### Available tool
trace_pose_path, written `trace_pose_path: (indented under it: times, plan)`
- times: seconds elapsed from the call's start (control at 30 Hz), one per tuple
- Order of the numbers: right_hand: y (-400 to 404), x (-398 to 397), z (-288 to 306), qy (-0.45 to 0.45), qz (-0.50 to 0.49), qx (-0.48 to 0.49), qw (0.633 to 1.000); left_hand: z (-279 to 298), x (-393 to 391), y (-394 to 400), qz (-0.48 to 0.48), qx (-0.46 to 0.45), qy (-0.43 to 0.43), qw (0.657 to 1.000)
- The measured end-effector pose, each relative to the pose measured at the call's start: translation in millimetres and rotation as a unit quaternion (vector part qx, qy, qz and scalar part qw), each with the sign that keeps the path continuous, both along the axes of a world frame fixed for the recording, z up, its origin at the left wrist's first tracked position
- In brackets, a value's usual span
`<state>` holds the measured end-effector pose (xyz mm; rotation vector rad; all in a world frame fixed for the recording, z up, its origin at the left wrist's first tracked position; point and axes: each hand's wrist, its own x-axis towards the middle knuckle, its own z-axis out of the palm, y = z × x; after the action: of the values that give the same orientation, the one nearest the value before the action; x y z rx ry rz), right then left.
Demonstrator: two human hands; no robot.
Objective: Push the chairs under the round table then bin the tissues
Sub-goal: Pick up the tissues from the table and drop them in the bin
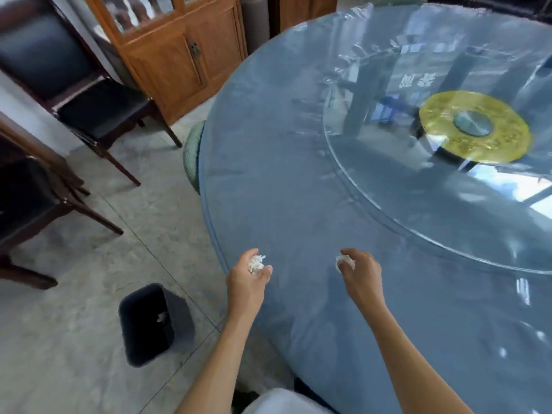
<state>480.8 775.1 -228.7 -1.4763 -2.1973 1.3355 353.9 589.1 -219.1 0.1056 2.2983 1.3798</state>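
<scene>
My left hand (pixel 249 274) is curled round a crumpled white tissue (pixel 256 263), thumb and fingers pinching it over the near edge of the table (pixel 298 180). My right hand (pixel 360 271) grips a second tissue (pixel 343 262) the same way, level with the left and a little further in over the tabletop. Below and to the left of my left hand, on the tiled floor (pixel 89 309), stands the black bin (pixel 153 324), close beside the table, with a white scrap (pixel 161 317) already lying inside it. Beyond my right hand a glass turntable (pixel 388 186) rests on the table, with a gold disc (pixel 475 127) at its middle. Far off to the left of both hands, two dark chairs stand apart from the table: one (pixel 30 204) nearer, one (pixel 98 109) further back beside a wooden cabinet (pixel 176 61).
</scene>
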Motion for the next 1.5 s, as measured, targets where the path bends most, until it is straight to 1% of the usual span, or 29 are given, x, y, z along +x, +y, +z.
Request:
trace_pose_path:
  times: [0.1, 0.17, 0.3, 0.43, 0.63, 0.8, 0.9, 1.07, 1.17, 1.4, 1.5]
  plan:
    - [-50.2, -43.4, 10.3, 0.026, 0.036, 0.003, 0.999, 2.9, -22.8, -56.8, 0.044, 0.007, 0.005, 0.999]
    - [-83.6, -69.3, 16.3, 0.037, 0.059, -0.004, 0.998, 11.1, -35.4, -93.4, 0.064, -0.012, 0.018, 0.998]
    - [-160.9, -126.2, 25.8, 0.032, 0.136, -0.010, 0.990, 18.6, -62.8, -174.7, 0.119, -0.019, 0.025, 0.992]
    - [-238.7, -172.9, 29.4, 0.036, 0.212, -0.015, 0.977, 21.3, -80.0, -246.1, 0.179, -0.013, 0.034, 0.983]
    - [-334.9, -226.9, 34.1, 0.032, 0.321, 0.012, 0.947, 23.6, -100.9, -327.6, 0.274, -0.024, 0.048, 0.960]
    - [-384.0, -265.9, 31.8, 0.044, 0.381, 0.017, 0.923, 17.9, -125.2, -367.9, 0.342, -0.022, 0.054, 0.938]
    - [-402.3, -291.5, 29.5, 0.046, 0.409, 0.012, 0.911, 15.8, -141.9, -383.4, 0.357, -0.043, 0.054, 0.932]
    - [-420.8, -339.8, 13.2, 0.030, 0.433, -0.010, 0.901, 10.5, -177.3, -398.0, 0.385, -0.034, 0.028, 0.922]
    - [-427.4, -361.5, 1.3, 0.020, 0.443, -0.025, 0.896, 1.4, -195.4, -405.8, 0.394, -0.055, 0.020, 0.917]
    - [-444.1, -393.2, -20.9, -0.005, 0.451, -0.049, 0.891, -24.1, -229.0, -424.3, 0.398, -0.041, 0.000, 0.917]
    - [-453.7, -403.2, -31.3, -0.012, 0.450, -0.041, 0.892, -36.7, -242.2, -435.7, 0.396, -0.040, -0.004, 0.918]
